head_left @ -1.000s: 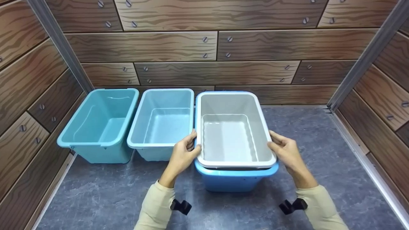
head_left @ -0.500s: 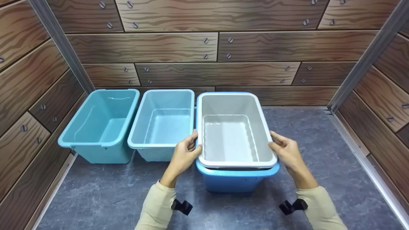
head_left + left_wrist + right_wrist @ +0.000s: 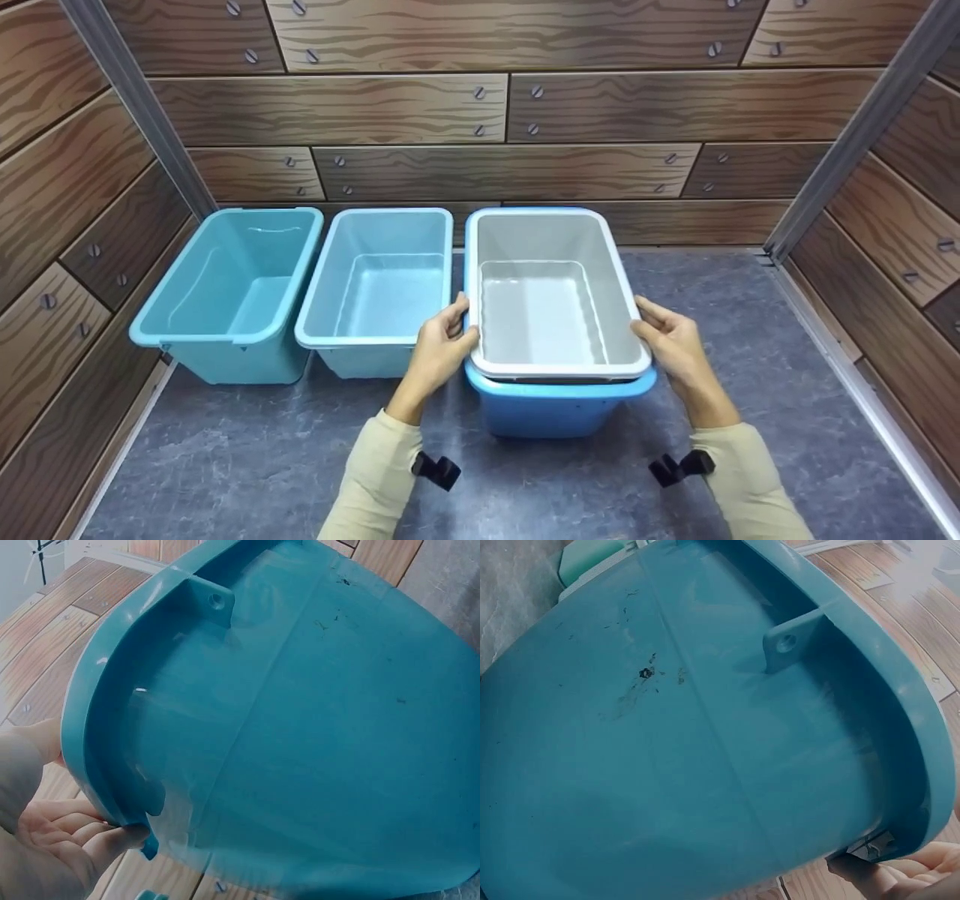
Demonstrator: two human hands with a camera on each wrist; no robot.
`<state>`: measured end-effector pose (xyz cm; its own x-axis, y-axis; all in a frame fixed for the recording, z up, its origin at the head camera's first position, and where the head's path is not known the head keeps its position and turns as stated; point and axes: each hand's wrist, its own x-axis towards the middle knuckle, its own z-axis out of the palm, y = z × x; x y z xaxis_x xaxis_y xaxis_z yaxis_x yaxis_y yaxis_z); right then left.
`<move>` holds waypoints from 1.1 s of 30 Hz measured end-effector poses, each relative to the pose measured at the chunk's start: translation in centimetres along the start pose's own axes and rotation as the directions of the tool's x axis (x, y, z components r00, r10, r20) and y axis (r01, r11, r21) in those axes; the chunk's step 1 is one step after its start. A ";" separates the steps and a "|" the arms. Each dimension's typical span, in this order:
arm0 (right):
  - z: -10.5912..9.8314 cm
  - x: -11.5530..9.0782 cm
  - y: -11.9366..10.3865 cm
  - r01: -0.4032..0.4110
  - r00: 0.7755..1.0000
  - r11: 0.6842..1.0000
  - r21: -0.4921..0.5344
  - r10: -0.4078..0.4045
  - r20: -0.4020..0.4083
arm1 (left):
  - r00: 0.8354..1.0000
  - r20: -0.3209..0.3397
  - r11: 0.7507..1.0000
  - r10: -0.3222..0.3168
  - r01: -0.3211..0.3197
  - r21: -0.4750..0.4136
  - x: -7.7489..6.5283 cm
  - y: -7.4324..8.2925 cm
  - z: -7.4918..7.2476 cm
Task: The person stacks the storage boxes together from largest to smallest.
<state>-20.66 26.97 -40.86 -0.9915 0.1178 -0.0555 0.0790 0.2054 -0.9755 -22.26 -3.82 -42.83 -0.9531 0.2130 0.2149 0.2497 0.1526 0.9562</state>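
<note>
Gray bin (image 3: 536,319) nested in the blue bin (image 3: 551,414) near the surface's (image 3: 750,352) far edge, left hand (image 3: 439,346) and right hand (image 3: 673,343) gripping the blue bin's rim; leftward drift could knock the pale blue bin (image 3: 394,289), given the narrow gap.

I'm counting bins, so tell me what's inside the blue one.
A gray bin is nested inside the blue bin. Anything beneath the gray bin is covered from view.

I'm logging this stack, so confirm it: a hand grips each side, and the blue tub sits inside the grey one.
Not quite: the head view shows the grey tub sitting inside the blue tub. The left hand and right hand do grip the sides.
</note>
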 end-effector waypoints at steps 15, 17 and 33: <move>0.6 1.8 0.1 -0.002 1.000 0.996 0.088 0.002 0.005 | 0.998 -0.059 0.999 -0.008 0.010 0.035 2.2 -0.2 -0.1; 0.7 2.1 0.0 -0.007 1.000 0.996 0.089 0.006 0.004 | 0.997 -0.069 0.999 -0.021 0.024 0.035 2.3 -0.2 -0.2; 1.2 1.6 -0.1 0.020 0.987 1.000 -0.002 -0.020 -0.157 | 0.991 -0.129 0.999 0.039 -0.035 0.034 2.0 -0.3 0.0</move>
<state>-22.39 25.94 -41.11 -0.9643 0.2647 -0.0016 0.0592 0.2100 -0.9759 -24.21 -3.41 -42.67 -0.9568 0.0920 0.2757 0.2882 0.1774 0.9410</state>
